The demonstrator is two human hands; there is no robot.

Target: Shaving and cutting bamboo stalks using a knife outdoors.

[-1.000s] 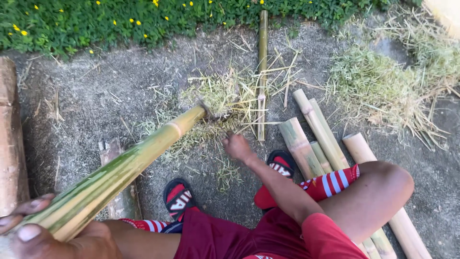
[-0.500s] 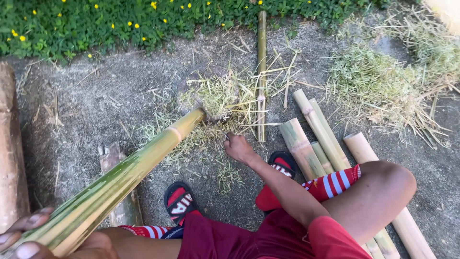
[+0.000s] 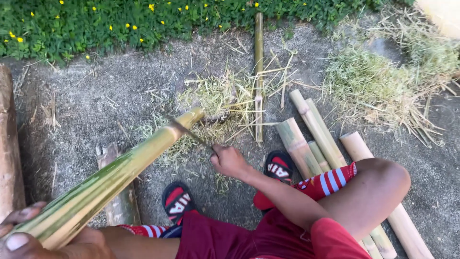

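Blade on bamboo, both hands busy.
L hand [image 3: 33, 240] fingers wrap near end of long green-yellow bamboo pole [image 3: 120, 175]; R hand [image 3: 230, 162] fingers closed on thin dark knife [image 3: 189, 133], blade touching pole's far end, above concrete ground [image 3: 96, 100].

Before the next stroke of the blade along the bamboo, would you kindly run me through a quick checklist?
1. Left hand grips the near end of the bamboo pole: ok.
2. Right hand holds the blade: ok.
3. Blade meets the pole near its far end: ok.
4. Left hand far from the blade: ok.
5. Sandalled feet apart from the blade: ok.
6. Blade sharpness: cannot tell.
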